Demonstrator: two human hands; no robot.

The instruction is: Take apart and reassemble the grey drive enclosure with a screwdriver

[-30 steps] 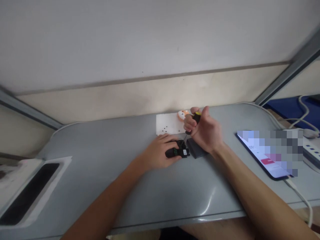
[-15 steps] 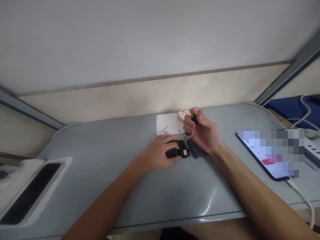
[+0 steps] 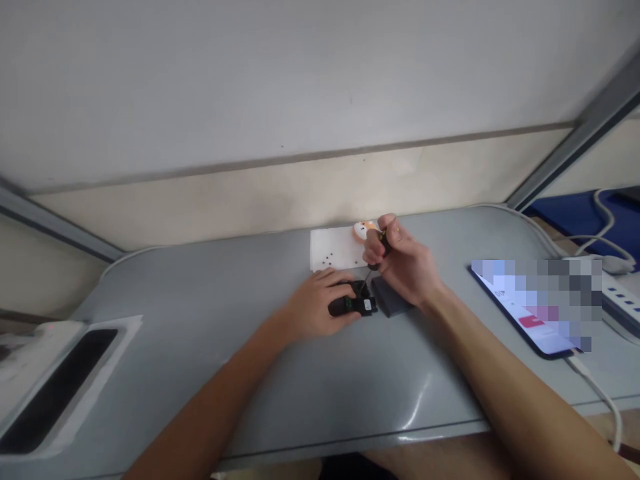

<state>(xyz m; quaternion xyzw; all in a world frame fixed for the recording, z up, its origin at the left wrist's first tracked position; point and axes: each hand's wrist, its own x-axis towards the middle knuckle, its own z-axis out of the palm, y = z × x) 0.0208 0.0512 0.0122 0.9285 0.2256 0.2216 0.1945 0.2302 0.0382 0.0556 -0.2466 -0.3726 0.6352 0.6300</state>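
My left hand [image 3: 323, 303] is closed around a small black electronic device [image 3: 369, 307], holding it down on the table. A bit of green and a small white label show on the device. In my right hand [image 3: 407, 267] is a screwdriver [image 3: 385, 241] with a black and yellow handle. Its thin shaft slants down and its tip reaches into the device; the exact spot it touches is too small to make out. Close by on the right, partly under my right hand, lies a dark grey flat block [image 3: 389, 298].
Several tiny dark pieces, perhaps screws, lie on white paper [image 3: 343, 247] behind my hands. An orange-and-white animal-face trinket [image 3: 361, 231] sits on it. A lit phone [image 3: 525, 310] with a cable and a power strip [image 3: 623, 300] are right. A dark flat slab [image 3: 60, 393] lies left.
The yellow mark on the screwdriver handle has shifted within my fingers, as if the handle has turned slightly. My left hand stays on the device. The whole view has moved a little.
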